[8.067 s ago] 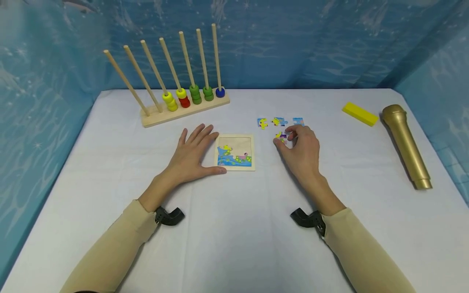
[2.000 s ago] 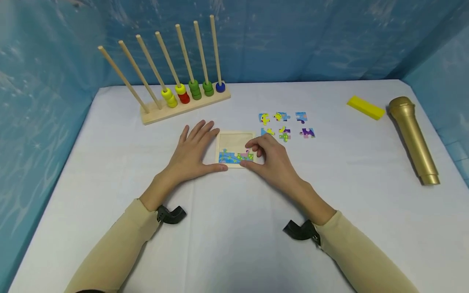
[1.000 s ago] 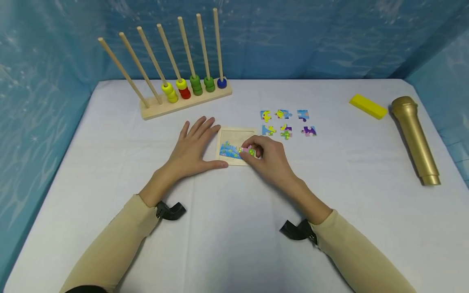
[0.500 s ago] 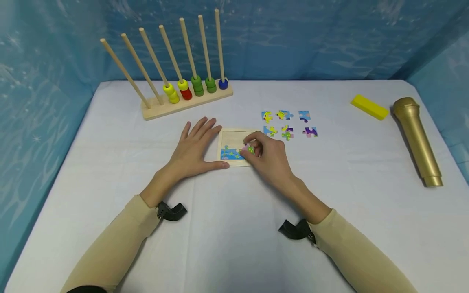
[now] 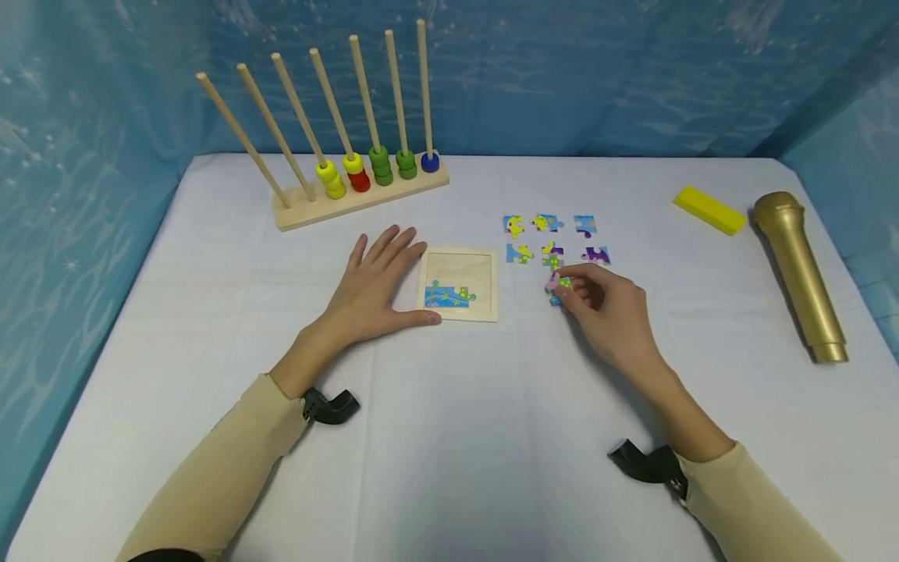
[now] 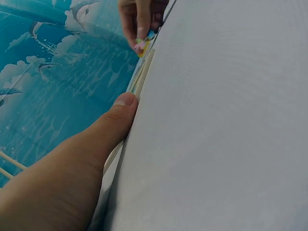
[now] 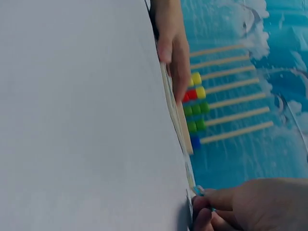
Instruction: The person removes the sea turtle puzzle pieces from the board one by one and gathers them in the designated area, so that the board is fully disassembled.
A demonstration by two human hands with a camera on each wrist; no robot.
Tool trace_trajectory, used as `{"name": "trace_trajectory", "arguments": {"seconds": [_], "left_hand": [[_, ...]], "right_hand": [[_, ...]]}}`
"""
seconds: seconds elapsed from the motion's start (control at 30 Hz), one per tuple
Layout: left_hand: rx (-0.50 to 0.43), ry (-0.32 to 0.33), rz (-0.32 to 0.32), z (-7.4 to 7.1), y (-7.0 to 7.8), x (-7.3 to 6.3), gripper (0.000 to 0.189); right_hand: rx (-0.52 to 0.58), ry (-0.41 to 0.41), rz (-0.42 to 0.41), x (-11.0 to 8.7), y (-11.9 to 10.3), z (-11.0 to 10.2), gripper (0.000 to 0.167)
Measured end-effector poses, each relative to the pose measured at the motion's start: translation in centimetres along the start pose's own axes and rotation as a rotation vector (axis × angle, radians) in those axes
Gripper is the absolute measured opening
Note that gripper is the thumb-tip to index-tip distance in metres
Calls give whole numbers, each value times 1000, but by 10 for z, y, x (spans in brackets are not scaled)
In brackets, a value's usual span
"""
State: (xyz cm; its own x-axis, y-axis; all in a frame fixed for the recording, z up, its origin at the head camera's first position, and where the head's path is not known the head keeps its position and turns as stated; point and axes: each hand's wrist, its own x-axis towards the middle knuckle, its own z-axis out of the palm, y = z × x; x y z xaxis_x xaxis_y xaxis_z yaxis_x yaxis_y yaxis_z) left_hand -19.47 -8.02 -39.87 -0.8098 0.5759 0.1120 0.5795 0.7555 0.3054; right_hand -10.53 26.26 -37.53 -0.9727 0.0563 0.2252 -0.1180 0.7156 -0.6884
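My left hand (image 5: pixel 368 289) lies spread on the table, its index fingertip and thumb touching the left side and lower corner of a small wooden puzzle tray (image 5: pixel 494 285). Joined blue and green puzzle pieces (image 5: pixel 444 297) fill the tray's lower left; bare wood shows elsewhere in it. To the right, my right hand (image 5: pixel 618 316) pinches a pink, green and blue puzzle piece (image 5: pixel 553 284) between thumb and fingers, just below the loose pieces. That piece, partly hidden by fingertips, also shows in the right wrist view as a bit of blue (image 7: pixel 198 190).
Several loose puzzle pieces (image 5: pixel 518 254) lie in two rows right of the tray. A wooden peg abacus (image 5: pixel 358 204) with coloured beads stands at the back left. A yellow block (image 5: pixel 709 211) and a gold microphone (image 5: pixel 801 277) lie on the right.
My right hand has lifted the pink and green piece from the tray's lower right and carried it right, below the loose pieces. Earlier, it moved other pieces out; my left hand has stayed at the tray.
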Motion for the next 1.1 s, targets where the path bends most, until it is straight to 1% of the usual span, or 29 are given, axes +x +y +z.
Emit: {"name": "trace_trajectory", "arguments": {"seconds": [0.13,0.23,0.3,0.37,0.5,0.6,0.7,0.83,0.97,1.1], "left_hand": [[-4,-2,-1,-1,0,0,111],[-3,-5,-8,-1,-1,0,110],[-2,-7,-14,-1,-1,-1,111],[1,-10,-18,-1,-2,-2,111],[2,-12,-12,-1,-2,-1,111],[-2,-9,-6,1,0,0,111],[-4,-4,-11,0,-2,-1,111],[-5,1,-7,-1,-2,-2,111],[-8,1,3,0,0,-1,112],[-2,17,9,3,0,-1,112]], "right_hand": [[-51,93,-16,-7,18,-14,21],[-82,149,-52,-8,25,-17,20],[-96,158,-66,-8,27,-17,20],[-110,157,-58,-9,28,-16,20],[-134,176,-42,-11,29,-15,20],[-141,200,-51,-13,30,-15,20],[-144,202,-57,-11,28,-13,22],[-145,210,-35,-11,26,-12,23],[-139,240,-18,-12,27,-12,23],[-119,277,-31,-13,30,-10,29]]}}
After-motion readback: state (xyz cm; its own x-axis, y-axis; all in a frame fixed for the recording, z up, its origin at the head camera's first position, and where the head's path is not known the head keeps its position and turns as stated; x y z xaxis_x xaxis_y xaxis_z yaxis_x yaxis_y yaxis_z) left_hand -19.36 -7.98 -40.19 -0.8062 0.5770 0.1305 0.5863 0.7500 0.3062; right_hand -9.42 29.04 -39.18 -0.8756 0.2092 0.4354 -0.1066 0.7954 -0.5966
